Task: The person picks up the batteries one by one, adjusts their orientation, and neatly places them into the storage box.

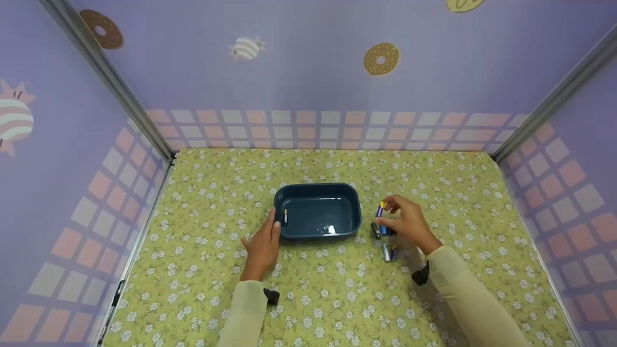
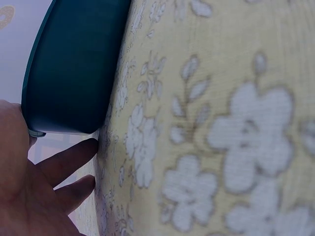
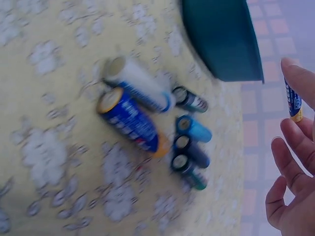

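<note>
A dark teal rectangular basin (image 1: 318, 236) stands mid-table, with one small battery (image 1: 285, 218) upright-looking along its left inner side. My left hand (image 1: 264, 243) rests against the basin's left edge, thumb near the rim; in the left wrist view two extended fingers (image 2: 71, 160) reach down beside its wall. Right of the basin my right hand (image 1: 407, 222) pinches a blue battery with a yellow end (image 1: 380, 209) between thumb and fingertips, raised above the other batteries. Below it lie a blue-and-yellow battery (image 3: 130, 118), a white battery (image 3: 138, 83) and several smaller ones, including a light-blue battery (image 3: 194, 129).
A flowered yellow cloth (image 1: 318, 289) covers the table. A purple wall (image 1: 308, 72) with a checked border rises at the back, and side panels (image 1: 564, 193) stand left and right. Dark wrist straps (image 1: 420, 273) are on both arms.
</note>
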Tool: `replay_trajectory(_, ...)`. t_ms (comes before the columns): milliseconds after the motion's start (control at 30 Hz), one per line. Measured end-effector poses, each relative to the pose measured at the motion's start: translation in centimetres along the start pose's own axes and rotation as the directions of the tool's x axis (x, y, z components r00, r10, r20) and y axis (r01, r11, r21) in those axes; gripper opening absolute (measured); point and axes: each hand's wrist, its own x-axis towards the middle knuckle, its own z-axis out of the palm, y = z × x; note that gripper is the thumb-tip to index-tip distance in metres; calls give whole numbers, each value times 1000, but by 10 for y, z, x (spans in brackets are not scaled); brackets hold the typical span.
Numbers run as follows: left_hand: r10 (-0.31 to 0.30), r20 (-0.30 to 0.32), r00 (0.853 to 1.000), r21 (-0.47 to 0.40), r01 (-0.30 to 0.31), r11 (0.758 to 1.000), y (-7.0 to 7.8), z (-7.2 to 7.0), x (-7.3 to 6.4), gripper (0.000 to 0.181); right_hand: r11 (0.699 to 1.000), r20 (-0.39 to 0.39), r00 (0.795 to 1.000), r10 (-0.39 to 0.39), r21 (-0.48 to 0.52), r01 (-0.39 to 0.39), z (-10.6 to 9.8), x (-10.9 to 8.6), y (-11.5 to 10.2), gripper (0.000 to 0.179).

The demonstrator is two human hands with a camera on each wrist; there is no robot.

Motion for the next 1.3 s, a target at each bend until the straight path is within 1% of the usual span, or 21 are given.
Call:
replay_trajectory(267, -3, -1, 1000, 10, 3, 1000, 0, 0, 0, 59, 999, -15, 1000, -19, 29, 20, 5, 16, -16, 50)
replay_trajectory(467, -8, -2, 1000, 28, 8, 1000, -1, 1, -2, 61, 996, -24, 997, -80, 26, 80, 14, 29, -26, 53)
replay_trajectory(567, -9, -4, 1000, 20, 9, 1000, -2, 1, -2, 60, 993, -27, 994, -107, 49, 109, 20, 36, -34, 56)
replay_trajectory(667, -11, -4, 1000, 17, 11, 1000, -3, 1, -3, 60, 990, -18, 993, -119, 80, 120, 27, 43, -41, 58)
replay_trajectory(833, -11, -6, 1000, 18, 11, 1000, -3, -1, -3, 61, 987, -3, 994, -113, 114, 112, 41, 53, -55, 57)
replay_trajectory(967, -5, 5, 1000, 4, 5, 1000, -3, -2, -2, 59, 985, 3, 995, -105, 135, 103, 53, 61, -65, 57)
replay_trajectory(1133, -4, 8, 1000, 0, 4, 1000, -1, -1, -3, 59, 983, 13, 992, -124, 138, 121, 65, 70, -73, 55)
replay_trajectory(1300, 0, 3, 1000, -6, 0, 1000, 0, -1, -2, 62, 982, 51, 990, -135, 137, 127, 75, 80, -78, 56)
